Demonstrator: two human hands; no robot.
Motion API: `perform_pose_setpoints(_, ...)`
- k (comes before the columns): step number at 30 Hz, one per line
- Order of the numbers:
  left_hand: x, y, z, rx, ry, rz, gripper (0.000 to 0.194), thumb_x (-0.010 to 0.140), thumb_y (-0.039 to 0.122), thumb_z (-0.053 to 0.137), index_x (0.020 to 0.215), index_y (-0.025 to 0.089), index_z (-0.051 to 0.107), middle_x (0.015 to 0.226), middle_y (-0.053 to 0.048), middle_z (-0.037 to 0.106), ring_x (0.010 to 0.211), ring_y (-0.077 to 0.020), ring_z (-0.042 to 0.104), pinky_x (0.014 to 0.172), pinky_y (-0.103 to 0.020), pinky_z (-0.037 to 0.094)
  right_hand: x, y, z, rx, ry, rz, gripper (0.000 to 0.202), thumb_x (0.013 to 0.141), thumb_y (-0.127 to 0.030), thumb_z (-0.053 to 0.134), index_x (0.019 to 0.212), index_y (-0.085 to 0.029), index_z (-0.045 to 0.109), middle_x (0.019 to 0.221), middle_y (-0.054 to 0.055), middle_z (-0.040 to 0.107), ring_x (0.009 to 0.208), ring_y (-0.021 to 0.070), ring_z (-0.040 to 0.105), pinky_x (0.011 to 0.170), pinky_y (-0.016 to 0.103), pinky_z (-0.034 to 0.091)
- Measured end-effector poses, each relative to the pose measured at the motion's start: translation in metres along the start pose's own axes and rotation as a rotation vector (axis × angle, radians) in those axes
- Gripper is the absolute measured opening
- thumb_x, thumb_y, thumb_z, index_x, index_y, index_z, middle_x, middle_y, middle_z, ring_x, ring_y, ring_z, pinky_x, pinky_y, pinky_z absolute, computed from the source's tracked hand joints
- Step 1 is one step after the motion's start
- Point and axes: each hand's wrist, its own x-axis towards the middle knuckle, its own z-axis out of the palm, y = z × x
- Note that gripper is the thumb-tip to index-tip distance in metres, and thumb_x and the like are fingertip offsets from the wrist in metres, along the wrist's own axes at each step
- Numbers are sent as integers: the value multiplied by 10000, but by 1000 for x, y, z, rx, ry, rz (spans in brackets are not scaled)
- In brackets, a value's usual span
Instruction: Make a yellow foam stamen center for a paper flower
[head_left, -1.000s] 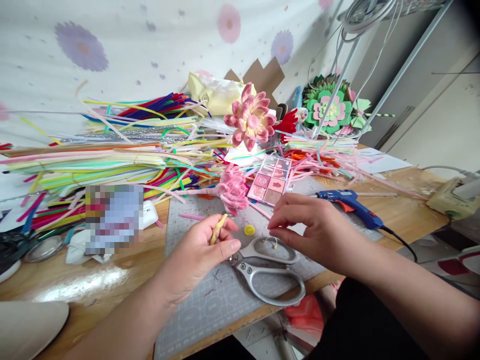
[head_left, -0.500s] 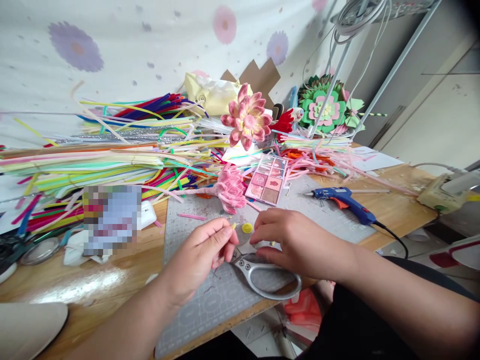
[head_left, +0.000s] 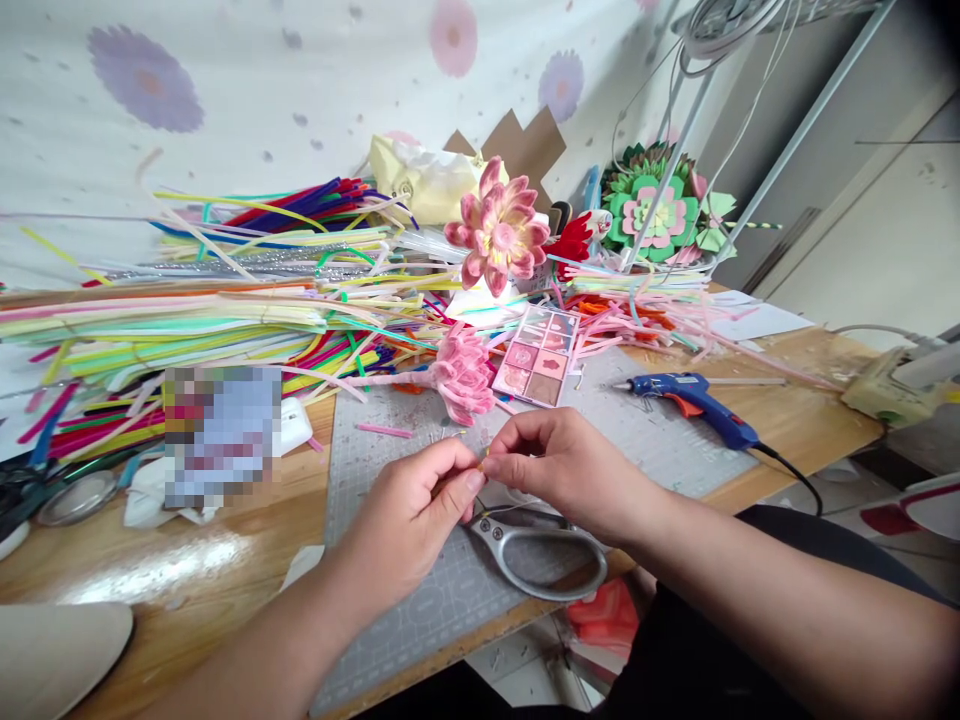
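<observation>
Tiny yellow bit, both hands on it
Left hand [head_left: 409, 515] and right hand [head_left: 566, 465] pinch the yellow bit [head_left: 487, 454] at the fingertips, above the mat [head_left: 397, 640], scissors [head_left: 493, 533] near its front edge.

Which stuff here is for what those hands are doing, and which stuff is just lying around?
Seems part of the job:
small yellow piece, pinched by left hand and right hand
grey mat, under the work
scissors, perhaps, lying close by

Probably just lying about:
brown cardboard
green-and-pink flower
palette, untouched
</observation>
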Motion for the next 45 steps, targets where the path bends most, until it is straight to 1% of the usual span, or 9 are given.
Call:
perform_pose_setpoints(6, 1, -1, -4, -71, 45, -29, 271, 904, 326, 435, 674, 201, 505, 607, 41, 491, 595, -129, 452, 579, -253, 341, 1, -1, -8, 36, 83, -50, 96, 693, -208, 638, 647, -140, 589, 539, -57, 480, 489, 59, 370, 461, 195, 287)
perform_pose_setpoints(12, 3, -3, -4, -114, 62, -76, 153, 827, 295, 563, 710, 197, 561, 596, 44, 508, 565, -125, 457, 534, -240, 344, -1, -4, -20, 27, 128, -74, 108, 667, -210, 636, 620, -132, 578, 526, -53, 478, 473, 50, 362, 431, 183, 268)
perform_pose_setpoints(19, 1, -2, -4, -152, -117, -50, 125, 823, 284, 589, 755, 188, 627, 757, -14, 668, 729, -171, 584, 654, -270, 421, -5, -4, -20, 66, 83, -34, 111, 655, -206, 662, 633, -128, 587, 539, -48, 509, 481, 49, 395, 453, 181, 302)
perform_pose_setpoints(22, 1, -5, -1, -313, -82, -55, 149, 811, 308, 621, 916, 204, 636, 878, -24, 689, 818, -183, 604, 703, -279, 437, -4, -2, -14, 24, 6, -32, 134, 665, -214, 689, 630, -137, 585, 541, -49, 525, 482, 52, 416, 456, 179, 317)
perform_pose_setpoints(28, 3, -6, -1, -331, 14, -105, 124, 802, 255, 614, 701, 182, 609, 634, 18, 625, 622, -129, 541, 604, -250, 403, -2, 0, -17, -183, -46, -98, 104, 755, -229, 646, 710, -142, 614, 594, -33, 546, 525, 72, 465, 489, 188, 356)
perform_pose_setpoints(33, 4, -3, -4, -340, 84, -164, 159, 820, 291, 590, 703, 183, 590, 619, 22, 608, 520, -105, 466, 497, -234, 332, -9, 11, -28, -822, -163, -269, 65, 766, -174, 646, 809, -159, 692, 806, 44, 651, 760, 152, 577, 702, 265, 433)
perform_pose_setpoints(36, 4, -5, -3, -350, 63, -142, 185, 826, 314, 583, 698, 179, 586, 627, 14, 593, 552, -118, 474, 501, -243, 321, -13, 19, -26, -1004, -211, -275, 66, 757, -151, 643, 794, -167, 695, 843, 56, 645, 818, 176, 583, 710, 271, 426)
perform_pose_setpoints(42, 2, -3, 2, -328, -29, -124, 157, 820, 325, 585, 755, 183, 598, 794, -19, 613, 723, -162, 520, 616, -269, 368, -18, 11, -24, -944, -168, -288, 89, 764, -97, 585, 704, -148, 627, 754, 22, 601, 703, 125, 550, 633, 229, 397)
perform_pose_setpoints(45, 1, 0, 3, -328, -104, -108, 169, 819, 310, 576, 707, 184, 568, 752, -2, 567, 716, -158, 494, 622, -267, 354, -20, 2, -26, -856, -126, -304, 74, 774, -112, 577, 715, -143, 609, 747, 17, 598, 665, 112, 531, 614, 221, 394)
